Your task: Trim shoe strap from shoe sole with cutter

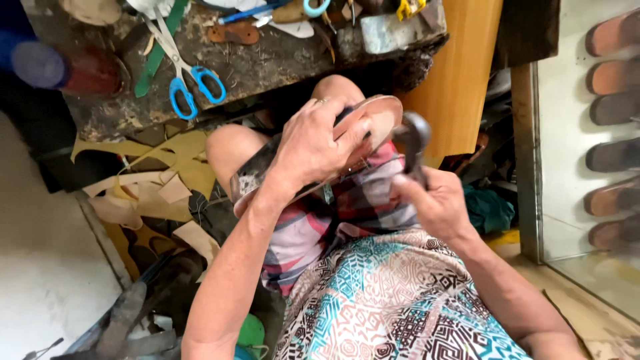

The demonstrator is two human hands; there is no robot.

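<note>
cluttered and dark, the worn bench runs across the top of the view, carrying blue-handled scissors and leather offcuts, with more pale scraps strewn on the floor at left. a row of finished sandals sits behind glass at right.

the person sits with knees up, and a sandal sole rests slantwise across the lap, toe end raised toward the bench. the left hand is clamped over the middle of the sole, fingers curled around its far edge and thumb pressing the top. the right hand is closed in a fist around the handle of a hammer, whose dark head hangs just beside the sole's raised end.

to strike well here, i judge the sole should stay braced hard against the thigh so it cannot bounce, the gripping fingers kept back from the struck end, and the blows short and square rather than swung wide, since the head is close to the thumb.
</note>
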